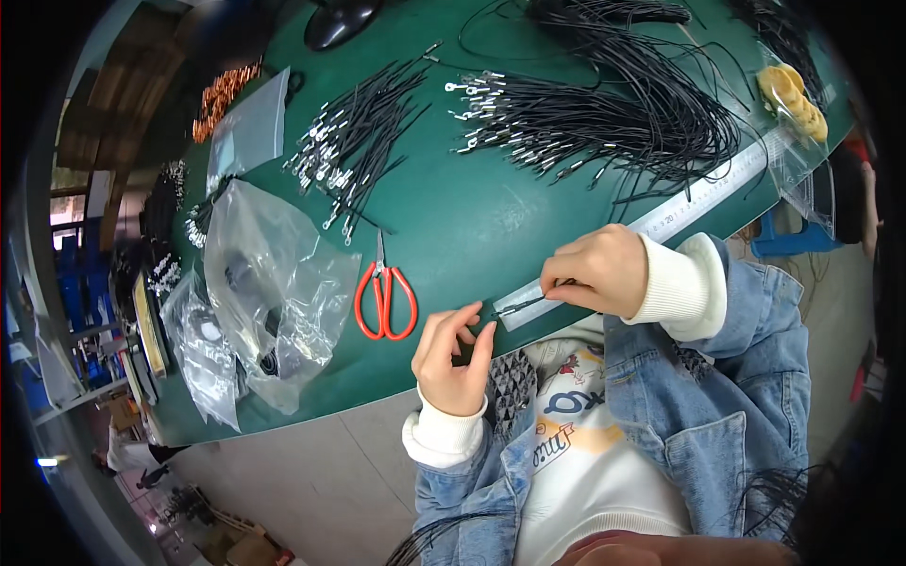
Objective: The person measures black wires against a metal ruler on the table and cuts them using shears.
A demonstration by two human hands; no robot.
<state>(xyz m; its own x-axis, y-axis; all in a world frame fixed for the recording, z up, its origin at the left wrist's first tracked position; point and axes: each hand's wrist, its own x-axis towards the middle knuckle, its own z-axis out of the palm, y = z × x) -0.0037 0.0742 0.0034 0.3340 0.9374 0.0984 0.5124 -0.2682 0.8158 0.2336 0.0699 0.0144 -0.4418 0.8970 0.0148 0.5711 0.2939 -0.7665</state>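
A short black wire (521, 306) lies along the near end of a steel ruler (665, 218). My right hand (604, 272) rests over the ruler, thumb and forefinger pinched on the wire's right part. My left hand (451, 360) is curled at the ruler's end, its thumb and fingertips around the wire's left tip. The exact contact there is small and partly hidden. Left of that hand, red-handled scissors (385, 300) lie with their blades pointing away from me.
Bundled black wires with ring terminals (604, 123) spread across the far right, beside a smaller pile (354, 141). Clear plastic bags (274, 283) lie at left, near copper-coloured parts (225, 99). A bag of yellow round pieces (793, 99) sits at the right edge of the green table (444, 226).
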